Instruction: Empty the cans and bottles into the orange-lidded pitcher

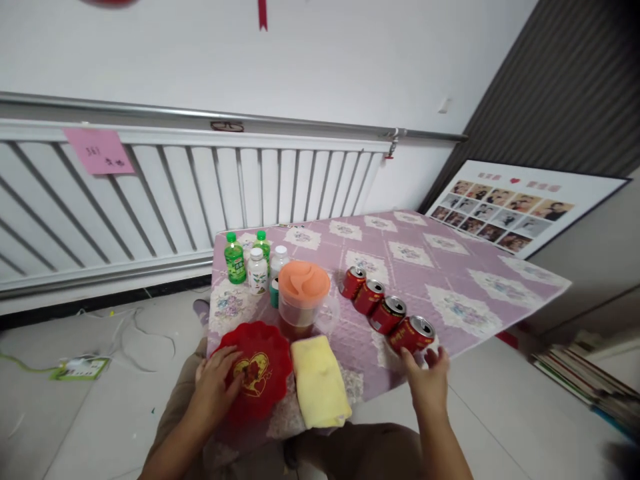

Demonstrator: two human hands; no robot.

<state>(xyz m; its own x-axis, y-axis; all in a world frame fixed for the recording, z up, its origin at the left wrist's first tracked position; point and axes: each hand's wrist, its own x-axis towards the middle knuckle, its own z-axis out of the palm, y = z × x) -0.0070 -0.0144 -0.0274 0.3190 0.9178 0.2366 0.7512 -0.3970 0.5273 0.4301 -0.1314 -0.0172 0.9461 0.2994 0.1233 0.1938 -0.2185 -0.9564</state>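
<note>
My left hand [219, 379] lies on the left part of a red scalloped plate [273, 363] with a gold heart design, fingers spread over it. At the near right edge of the table, my right hand [429, 377] has its thumb and fingers around the lower part of the nearest red drink can [413, 335]. Several red cans form a slanting row, with another can [387, 313] just behind the nearest one. A folded yellow cloth [321, 383] lies right of the plate. Behind the cloth stands a clear plastic jug [296, 319] with an orange lid [303, 280].
Green-capped bottles [235, 260] and white bottles [257, 272] stand at the table's left side. A purple patterned tablecloth [400, 233] covers the table. Behind it is a white radiator [250, 187]. A photo board [520, 200] leans at the right; cables [145, 340] lie on the floor.
</note>
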